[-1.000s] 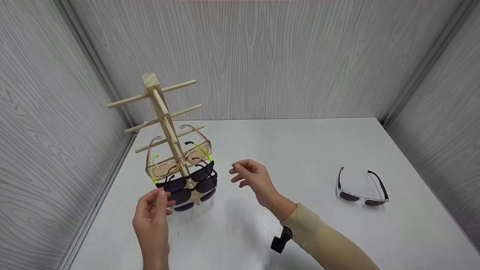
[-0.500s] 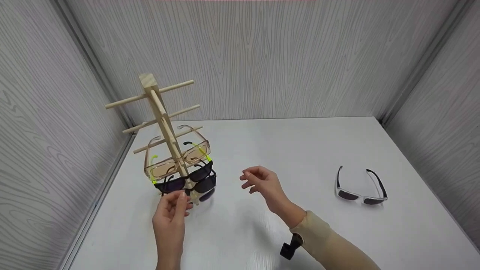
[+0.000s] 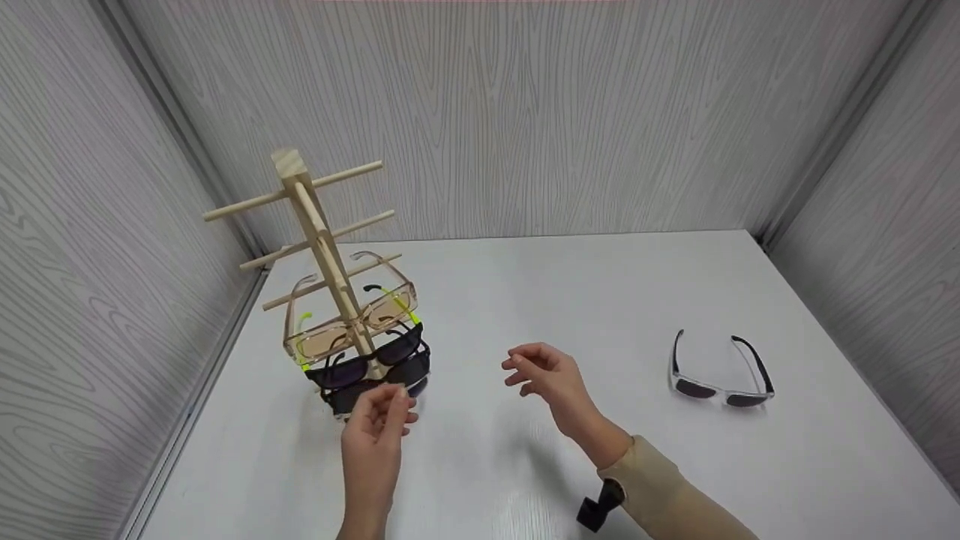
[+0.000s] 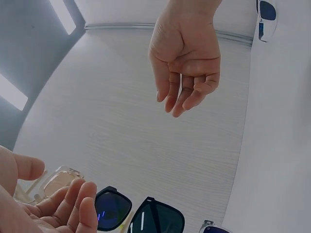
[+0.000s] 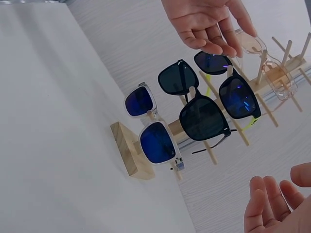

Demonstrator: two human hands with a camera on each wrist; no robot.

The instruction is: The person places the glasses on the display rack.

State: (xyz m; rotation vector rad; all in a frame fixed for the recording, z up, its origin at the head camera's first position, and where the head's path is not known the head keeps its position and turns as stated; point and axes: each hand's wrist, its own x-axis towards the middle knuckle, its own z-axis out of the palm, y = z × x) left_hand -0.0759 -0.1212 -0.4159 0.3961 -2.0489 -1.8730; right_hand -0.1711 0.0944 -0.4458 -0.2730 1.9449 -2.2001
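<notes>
Left hand (image 3: 375,431) loosely curled, holds nothing. Right hand (image 3: 549,379) at its 2–3 o'clock, half-curled, also bare. Loose sunglasses (image 3: 696,389) on table (image 3: 525,300), right hand's 3 o'clock, well apart. Wooden stand (image 3: 332,274), left hand's 11–12 o'clock. Probable step: between hangings; next likely calls for rightward reach.

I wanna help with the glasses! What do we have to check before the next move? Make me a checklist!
1. Hands free: ok. The left hand and right hand hold nothing.
2. Loose glasses opened out: ok. Both their arms are unfolded.
3. Room on the rack: ok. The top pegs have no glasses on them.
4. Right hand at the loose glasses: not ok. There's a gap between them.
5. Rack upright: ok. Its base sits on the table.
6. Lenses free of smudges: cannot tell. They look too small and dark.
</notes>
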